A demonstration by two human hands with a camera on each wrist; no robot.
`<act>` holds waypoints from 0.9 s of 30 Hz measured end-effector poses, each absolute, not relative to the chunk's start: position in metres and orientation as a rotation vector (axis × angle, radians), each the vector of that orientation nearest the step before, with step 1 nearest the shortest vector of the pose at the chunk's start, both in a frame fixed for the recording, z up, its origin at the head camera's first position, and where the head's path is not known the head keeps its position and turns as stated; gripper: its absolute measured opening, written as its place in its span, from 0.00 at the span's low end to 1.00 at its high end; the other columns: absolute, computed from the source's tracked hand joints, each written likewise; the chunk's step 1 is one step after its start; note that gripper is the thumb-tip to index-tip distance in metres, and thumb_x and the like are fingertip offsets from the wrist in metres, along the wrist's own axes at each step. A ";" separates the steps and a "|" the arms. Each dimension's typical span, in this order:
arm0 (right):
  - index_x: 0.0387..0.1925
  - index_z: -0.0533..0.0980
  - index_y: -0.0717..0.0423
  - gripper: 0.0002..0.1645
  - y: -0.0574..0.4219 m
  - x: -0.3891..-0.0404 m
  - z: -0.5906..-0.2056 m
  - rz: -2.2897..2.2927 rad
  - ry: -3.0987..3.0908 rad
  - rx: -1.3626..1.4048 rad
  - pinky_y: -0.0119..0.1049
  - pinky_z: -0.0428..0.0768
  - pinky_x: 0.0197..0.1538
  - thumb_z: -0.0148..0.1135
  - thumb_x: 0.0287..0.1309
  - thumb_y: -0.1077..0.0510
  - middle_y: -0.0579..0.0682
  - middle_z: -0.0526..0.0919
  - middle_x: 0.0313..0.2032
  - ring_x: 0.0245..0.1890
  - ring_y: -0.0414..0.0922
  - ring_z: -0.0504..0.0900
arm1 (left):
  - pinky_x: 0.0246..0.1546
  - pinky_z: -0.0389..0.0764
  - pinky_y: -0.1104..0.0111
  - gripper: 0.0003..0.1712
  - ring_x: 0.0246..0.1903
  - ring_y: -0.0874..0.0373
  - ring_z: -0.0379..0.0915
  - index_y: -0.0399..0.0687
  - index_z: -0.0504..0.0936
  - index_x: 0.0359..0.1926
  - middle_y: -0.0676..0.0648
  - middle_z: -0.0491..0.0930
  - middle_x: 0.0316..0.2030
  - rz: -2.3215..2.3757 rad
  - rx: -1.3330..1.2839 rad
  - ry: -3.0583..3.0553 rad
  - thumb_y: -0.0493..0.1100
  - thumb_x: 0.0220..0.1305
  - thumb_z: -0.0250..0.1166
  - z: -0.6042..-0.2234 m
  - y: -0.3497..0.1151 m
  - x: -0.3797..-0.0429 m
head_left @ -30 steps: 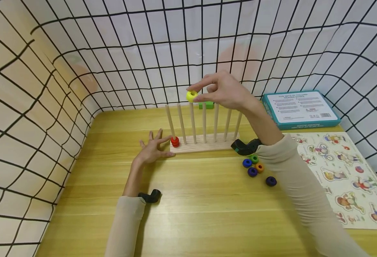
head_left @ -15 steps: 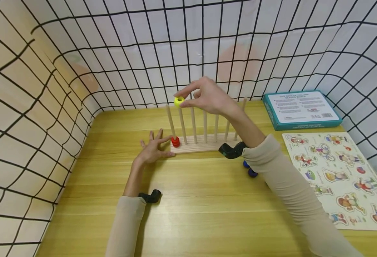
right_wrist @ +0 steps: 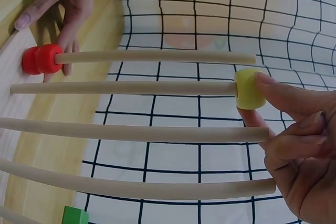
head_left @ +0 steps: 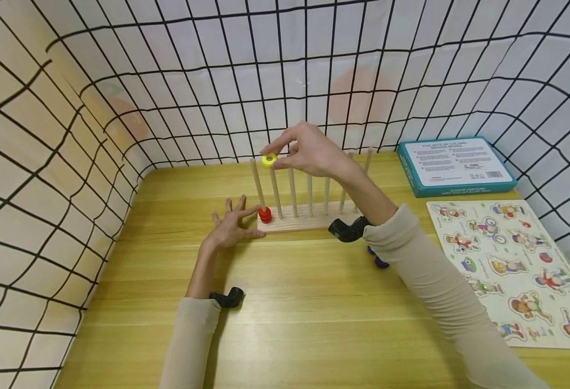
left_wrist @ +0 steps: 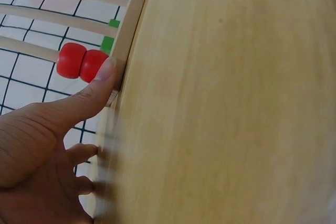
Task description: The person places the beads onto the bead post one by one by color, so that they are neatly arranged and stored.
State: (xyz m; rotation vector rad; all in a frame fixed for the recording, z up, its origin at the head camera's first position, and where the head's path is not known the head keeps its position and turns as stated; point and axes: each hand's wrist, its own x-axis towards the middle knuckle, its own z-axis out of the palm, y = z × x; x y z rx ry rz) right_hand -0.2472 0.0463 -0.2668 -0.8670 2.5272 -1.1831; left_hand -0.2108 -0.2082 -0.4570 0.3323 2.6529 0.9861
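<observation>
In the head view, my right hand pinches a yellow bead between thumb and forefinger. The bead sits at the tip of the second peg from the left; in the right wrist view that peg runs into its hole. Two red beads are stacked at the foot of the leftmost peg. My left hand holds the left end of the wooden peg rack between thumb and forefinger, its other fingers spread over the table. Several more pegs, bare, stand along the rack.
Dark blue beads lie by the right sleeve, partly hidden. A green block is behind the rack. A teal box and a picture puzzle board lie at the right. Black wire mesh encloses the table.
My right hand has carried the yellow bead left from above the third peg to the second, then lowered it slightly onto the tip. The left hand stays put.
</observation>
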 end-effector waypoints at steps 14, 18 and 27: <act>0.54 0.87 0.50 0.17 0.046 -0.246 -0.266 -1.139 2.556 -0.827 0.39 0.84 0.51 0.72 0.63 0.60 0.51 0.87 0.56 0.57 0.52 0.86 | 0.66 0.12 0.25 0.45 0.80 0.31 0.11 0.55 0.65 0.78 0.39 0.33 0.84 0.989 0.324 2.648 0.54 0.64 0.73 -0.455 -0.208 -0.210; 0.55 0.86 0.51 0.18 0.046 -0.245 -0.265 -1.122 2.562 -0.809 0.44 0.84 0.56 0.72 0.64 0.59 0.53 0.87 0.56 0.56 0.53 0.86 | 0.66 0.12 0.25 0.45 0.80 0.32 0.11 0.55 0.65 0.78 0.39 0.33 0.84 0.987 0.322 2.649 0.54 0.64 0.73 -0.455 -0.208 -0.210; 0.61 0.83 0.44 0.21 0.079 -0.229 -0.256 -1.177 2.674 -0.806 0.32 0.71 0.29 0.69 0.67 0.51 0.48 0.80 0.68 0.24 0.42 0.77 | 0.66 0.12 0.24 0.44 0.79 0.29 0.13 0.54 0.65 0.78 0.37 0.33 0.83 0.972 0.335 2.658 0.53 0.65 0.73 -0.454 -0.208 -0.209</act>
